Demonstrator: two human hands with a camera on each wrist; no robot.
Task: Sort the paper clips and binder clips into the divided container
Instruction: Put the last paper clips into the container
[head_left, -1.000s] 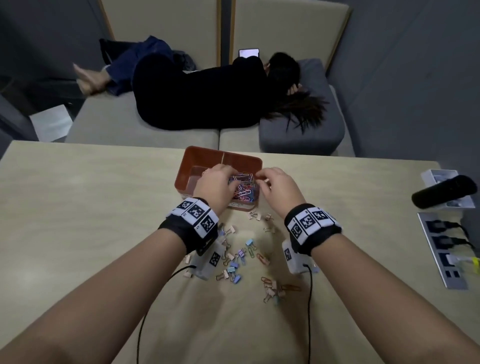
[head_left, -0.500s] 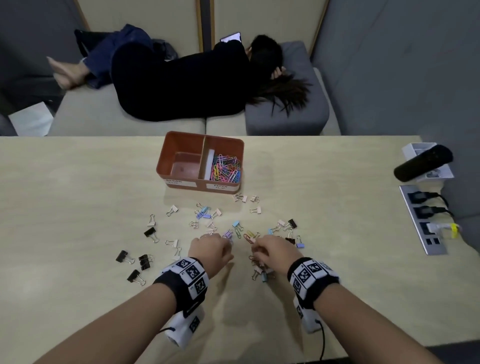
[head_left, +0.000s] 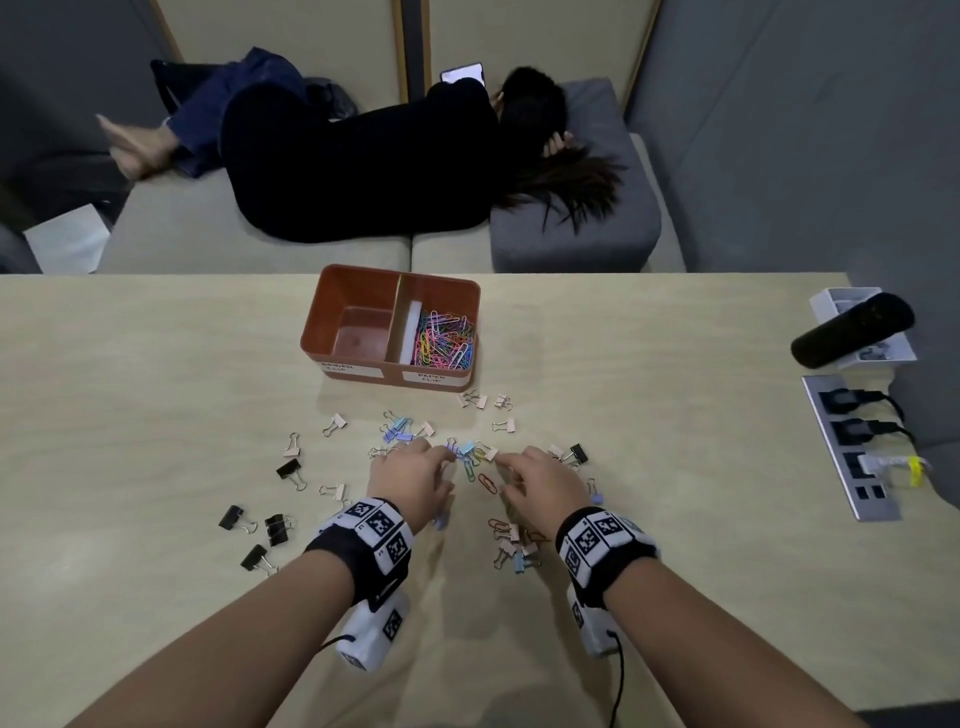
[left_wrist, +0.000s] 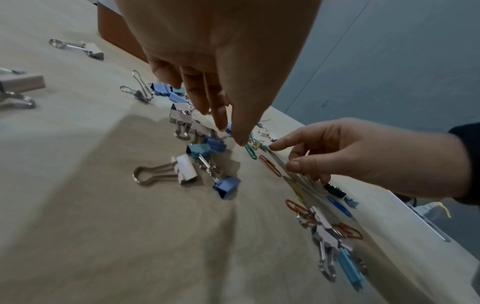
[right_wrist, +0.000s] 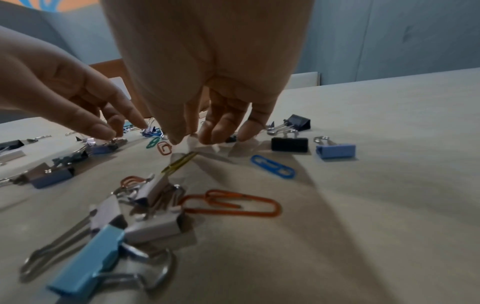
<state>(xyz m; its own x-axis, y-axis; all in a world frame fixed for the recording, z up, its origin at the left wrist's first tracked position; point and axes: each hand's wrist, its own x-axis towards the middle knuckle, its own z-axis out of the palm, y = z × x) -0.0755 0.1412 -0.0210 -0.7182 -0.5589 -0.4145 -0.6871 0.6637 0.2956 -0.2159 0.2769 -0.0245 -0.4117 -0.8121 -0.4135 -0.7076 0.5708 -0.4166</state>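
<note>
The orange divided container (head_left: 332, 317) stands mid-table; its right compartment holds coloured paper clips (head_left: 444, 338), its left one is bare. Binder clips (head_left: 400, 428) and paper clips lie scattered in front of it. My left hand (head_left: 448, 460) reaches down with thumb and index tip at a blue binder clip (left_wrist: 217, 145); nothing is plainly pinched. My right hand (head_left: 503, 462) hovers beside it, fingertips (right_wrist: 207, 137) touching the table near a pale binder clip (head_left: 491, 453). A red paper clip (head_left: 487, 483) and a green one (head_left: 469, 470) lie between the hands.
Black binder clips (head_left: 270, 527) lie at the left. A power strip (head_left: 852, 447) and a black cylinder (head_left: 852, 330) on a white box sit at the right edge. A person (head_left: 363, 161) lies on the sofa beyond the table.
Both hands left the container's paper clip compartment and came back toward me to the scattered clips, then edged slightly forward into the pile.
</note>
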